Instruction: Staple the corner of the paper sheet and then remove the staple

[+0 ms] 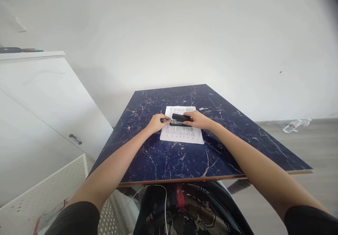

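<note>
A black stapler (180,117) is over the printed paper (182,136), its top arm raised so that the metal staple channel shows. My right hand (198,119) is closed around the stapler's right end. At the other end, my left hand (157,123) pinches at the metal part, with a small dark piece by its fingers; the exact grip is too small to make out. The paper lies on the dark blue marbled table (163,162), and its middle is partly covered by the stapler and my fingers.
A small pale piece (201,109) lies right of the paper's top edge. To the left stand a white cabinet (39,97) and a perforated white basket (52,182). Clear plastic packaging (296,125) is on the floor at right. A white cable (166,206) hangs over my lap.
</note>
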`<state>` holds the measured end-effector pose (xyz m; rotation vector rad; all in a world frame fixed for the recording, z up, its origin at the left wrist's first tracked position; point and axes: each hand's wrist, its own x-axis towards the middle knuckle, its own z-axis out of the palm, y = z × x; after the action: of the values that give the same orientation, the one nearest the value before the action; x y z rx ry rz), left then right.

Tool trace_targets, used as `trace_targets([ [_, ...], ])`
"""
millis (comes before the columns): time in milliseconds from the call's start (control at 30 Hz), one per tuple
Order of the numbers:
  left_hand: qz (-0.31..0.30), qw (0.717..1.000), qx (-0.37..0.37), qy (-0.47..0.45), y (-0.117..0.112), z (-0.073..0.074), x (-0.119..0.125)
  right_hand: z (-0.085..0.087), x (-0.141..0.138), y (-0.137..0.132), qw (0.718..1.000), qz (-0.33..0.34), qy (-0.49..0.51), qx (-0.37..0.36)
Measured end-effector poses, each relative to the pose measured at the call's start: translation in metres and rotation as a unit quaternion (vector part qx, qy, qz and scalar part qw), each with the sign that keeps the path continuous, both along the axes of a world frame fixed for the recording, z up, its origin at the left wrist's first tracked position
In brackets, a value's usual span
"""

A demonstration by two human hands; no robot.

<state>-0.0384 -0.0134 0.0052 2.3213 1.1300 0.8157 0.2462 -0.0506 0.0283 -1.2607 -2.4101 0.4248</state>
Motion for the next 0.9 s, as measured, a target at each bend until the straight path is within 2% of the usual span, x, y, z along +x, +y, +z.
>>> trace_targets([
  [400,-0.016,1.0,-0.002,-0.008,-0.001,0.003,-0.001,-0.003,0.001,0.003,1.0,0.002,0.0,-0.002],
  [500,-0.052,0.998,-0.039,-0.004,0.003,0.009,-0.012,-0.001,0.003,0.003,1.0,0.007,-0.006,-0.006],
  [600,-0.115,0.99,-0.083,-0.012,0.01,0.014,-0.03,0.001,0.008,0.003,1.0,0.02,-0.001,-0.024],
  [700,-0.162,0.98,-0.113,-0.025,0.014,0.013,-0.042,0.001,0.014,0.004,0.999,0.021,0.027,-0.032],
  [800,-0.18,0.974,-0.129,-0.034,0.013,0.008,-0.038,-0.003,0.016,0.004,0.997,0.032,0.062,-0.042],
  [900,-0.178,0.981,-0.071,-0.015,0.007,0.006,-0.023,-0.006,0.011,0.004,0.993,0.047,0.094,-0.061],
])
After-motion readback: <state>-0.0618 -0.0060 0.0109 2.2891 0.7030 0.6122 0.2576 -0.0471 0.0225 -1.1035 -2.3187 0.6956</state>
